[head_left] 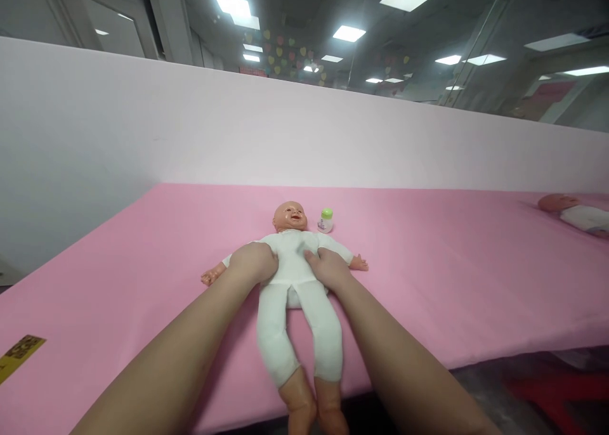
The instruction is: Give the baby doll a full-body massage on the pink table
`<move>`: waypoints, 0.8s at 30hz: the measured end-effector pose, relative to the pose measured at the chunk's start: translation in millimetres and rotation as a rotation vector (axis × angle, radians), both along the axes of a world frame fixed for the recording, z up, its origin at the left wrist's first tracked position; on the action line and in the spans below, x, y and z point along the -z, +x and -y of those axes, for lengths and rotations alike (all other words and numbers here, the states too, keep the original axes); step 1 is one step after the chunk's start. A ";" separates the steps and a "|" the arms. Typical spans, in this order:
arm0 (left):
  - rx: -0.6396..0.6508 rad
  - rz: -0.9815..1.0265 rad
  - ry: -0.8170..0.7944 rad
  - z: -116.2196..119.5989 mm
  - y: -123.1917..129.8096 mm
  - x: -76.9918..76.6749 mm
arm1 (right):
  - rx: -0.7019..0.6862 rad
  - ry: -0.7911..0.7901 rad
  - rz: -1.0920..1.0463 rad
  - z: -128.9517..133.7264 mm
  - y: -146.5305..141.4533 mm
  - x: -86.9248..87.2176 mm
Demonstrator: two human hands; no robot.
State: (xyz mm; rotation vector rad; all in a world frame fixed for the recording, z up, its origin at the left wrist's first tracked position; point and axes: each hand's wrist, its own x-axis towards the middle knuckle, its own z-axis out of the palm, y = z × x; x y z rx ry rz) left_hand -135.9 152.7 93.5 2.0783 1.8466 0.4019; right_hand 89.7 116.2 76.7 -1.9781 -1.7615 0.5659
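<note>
A baby doll [291, 260] with a white cloth body lies on its back, its head pointing away from me and its lower legs past the table's near edge. My left hand [257, 261] is closed at the doll's side just below the arm, with the fingertips hidden. On the opposite side my right hand [331, 268] grips the torso, thumb on the chest and the other fingers out of sight. Beside the doll's head stands a small clear jar [325, 222] with a green lid, touched by neither hand.
Pink cloth covers the table [438, 264], with a white wall [295, 130] behind it and glass above. Another doll [578, 214] lies at the far right. A yellow label with a printed code [21, 354] is at the left edge.
</note>
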 end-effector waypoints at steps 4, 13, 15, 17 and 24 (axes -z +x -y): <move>0.103 -0.187 -0.130 1.0 -9.7 -12.6 | -0.067 -0.040 -0.080 11.0 -1.9 -8.3; -0.030 -0.018 0.042 -7.5 -32.6 -23.6 | -0.190 -0.117 0.094 40.2 14.7 -64.3; -0.104 0.126 0.161 -18.1 -32.3 -24.8 | -0.193 -0.053 0.047 35.7 19.1 -75.0; -0.130 0.265 0.256 -33.0 -29.1 -24.7 | -0.189 0.034 -0.035 20.5 20.6 -81.2; -0.244 1.054 0.252 -87.7 10.4 -16.0 | -0.058 0.203 -0.382 -83.9 -2.7 -58.0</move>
